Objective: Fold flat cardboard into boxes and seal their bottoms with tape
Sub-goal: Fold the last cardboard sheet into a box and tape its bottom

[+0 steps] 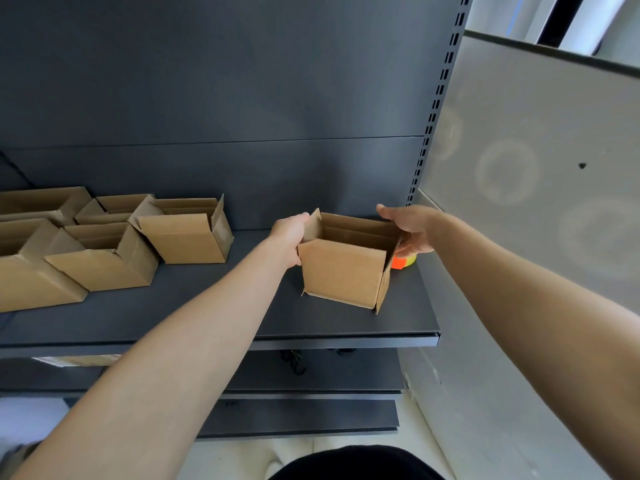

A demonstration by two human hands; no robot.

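My two bare forearms reach forward and up from the bottom corners of the view toward the dark shelf (207, 317). Between them, near the shelf's right end and set back a little from its front edge, stands the open cardboard box (344, 271), mouth up, top flaps raised. My left hand (289, 239) is clamped on the box's left wall, thumb on the near side at the top corner and fingers curled over the left flap. My right hand (410, 230) holds the box's right side, fingers wrapped around the raised right flap and the far rim. Just behind and below that hand, touching or nearly touching the box's right wall, sits the orange and yellow tape roll (402, 261), mostly hidden; I cannot tell whether my fingers rest on it.

Farther left along the shelf, well apart from my box, a cluster of finished boxes (187, 237) stands open toward the back panel (242, 98), some crowding each other toward the left edge. A slotted upright (437, 98) runs up the shelf's right rear corner, beside a pale wall (536, 150).
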